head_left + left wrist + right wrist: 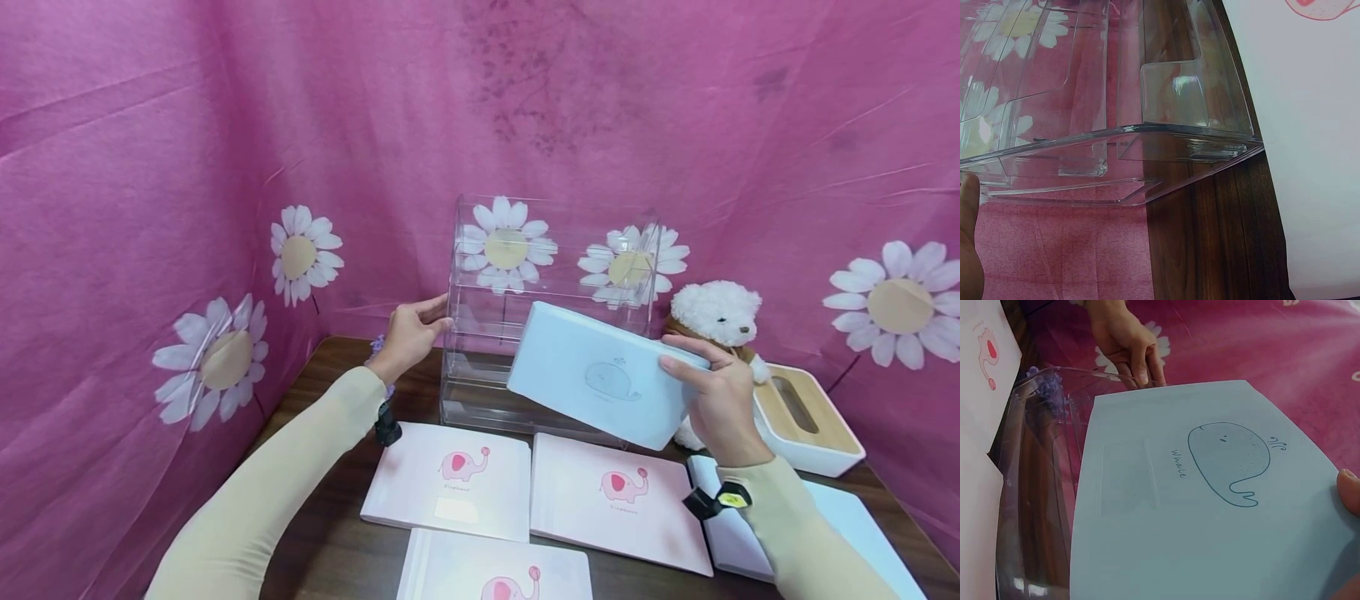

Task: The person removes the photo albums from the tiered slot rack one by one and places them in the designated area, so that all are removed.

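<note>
My right hand (723, 404) pinches the right edge of a pale blue whale album (570, 358), thumb on its cover. The album is held tilted in front of a clear tiered display rack (480, 367); the right wrist view shows the word "Whale" on it. At the rack's left side, my left hand (408, 337) grips the side panel's edge between thumb and fingers. Pink elephant albums (480, 454) lie flat on the table before the rack. Part of the rack is hidden behind the whale album.
A white plush bear (716, 308) sits right of the rack, beside a white tissue box with a wooden lid (832, 417). More albums, one pale blue (855, 517), lie at the right of the dark wooden table (315, 467). Pink flowered cloth (375, 125) hangs behind.
</note>
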`<control>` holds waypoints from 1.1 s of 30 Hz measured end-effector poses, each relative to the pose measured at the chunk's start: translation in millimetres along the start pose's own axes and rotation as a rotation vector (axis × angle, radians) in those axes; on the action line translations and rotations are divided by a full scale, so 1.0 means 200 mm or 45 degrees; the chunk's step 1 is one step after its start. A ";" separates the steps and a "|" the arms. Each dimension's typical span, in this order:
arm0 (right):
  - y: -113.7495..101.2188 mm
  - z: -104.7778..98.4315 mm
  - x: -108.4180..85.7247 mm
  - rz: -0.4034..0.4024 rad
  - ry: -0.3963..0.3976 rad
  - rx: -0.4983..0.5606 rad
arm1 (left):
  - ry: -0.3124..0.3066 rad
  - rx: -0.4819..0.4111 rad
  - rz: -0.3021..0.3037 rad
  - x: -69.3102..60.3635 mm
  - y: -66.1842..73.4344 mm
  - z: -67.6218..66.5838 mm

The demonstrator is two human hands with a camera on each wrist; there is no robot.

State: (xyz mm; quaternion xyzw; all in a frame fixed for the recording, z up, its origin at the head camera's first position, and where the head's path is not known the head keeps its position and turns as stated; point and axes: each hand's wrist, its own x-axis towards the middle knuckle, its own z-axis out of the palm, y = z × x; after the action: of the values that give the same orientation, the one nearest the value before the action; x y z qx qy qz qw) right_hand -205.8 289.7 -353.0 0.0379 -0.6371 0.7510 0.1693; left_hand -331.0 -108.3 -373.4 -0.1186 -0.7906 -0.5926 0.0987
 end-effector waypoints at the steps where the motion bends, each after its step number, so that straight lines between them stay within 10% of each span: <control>1: 0.00 -0.01 -0.01 0.009 0.000 -0.001 | -0.005 -0.015 -0.004 0.00 0.00 0.00; 21: -0.04 -0.26 -0.15 0.119 -0.043 -0.032 | 0.012 -0.002 -0.018 0.00 0.01 0.00; 33: 0.00 -0.43 -0.25 0.042 -0.233 0.225 | 0.002 0.001 -0.035 -0.01 0.01 0.00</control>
State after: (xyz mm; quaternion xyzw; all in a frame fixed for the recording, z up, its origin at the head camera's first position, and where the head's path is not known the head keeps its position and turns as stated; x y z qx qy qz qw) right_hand -145.8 362.4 -381.7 0.1106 -0.5817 0.8004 0.0938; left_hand -328.6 -108.0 -371.5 -0.1073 -0.7923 -0.5937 0.0912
